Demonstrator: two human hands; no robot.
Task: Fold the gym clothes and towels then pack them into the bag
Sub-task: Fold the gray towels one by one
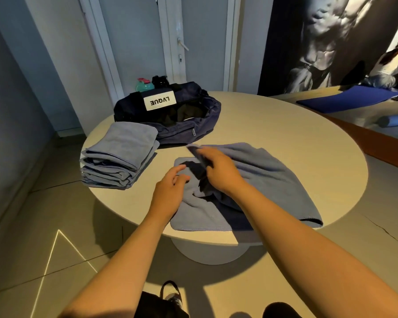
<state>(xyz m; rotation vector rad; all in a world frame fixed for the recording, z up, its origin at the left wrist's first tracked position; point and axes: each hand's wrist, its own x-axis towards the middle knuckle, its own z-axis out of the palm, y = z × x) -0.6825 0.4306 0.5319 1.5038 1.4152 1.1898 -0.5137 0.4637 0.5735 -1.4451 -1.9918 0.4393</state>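
Note:
A loose grey-blue towel (269, 180) lies rumpled on the near side of the round table (285, 125). My right hand (218, 171) grips a raised edge of that towel near its far left corner, lifting a fold. My left hand (170, 191) hovers just left of it over the towel's lower layer, fingers loosely curled and holding nothing. A stack of folded grey-blue towels (120, 154) sits at the table's left edge. Behind it stands a dark navy gym bag (200, 129) with its top unzipped and dark fabric inside.
A teal bottle (144, 84) and a black object (160, 81) stand behind the bag. A white door (193, 42) is beyond the table. A mirror at the right shows a blue mat (345, 98) on a wooden floor. My shoe (170, 292) is below the table edge.

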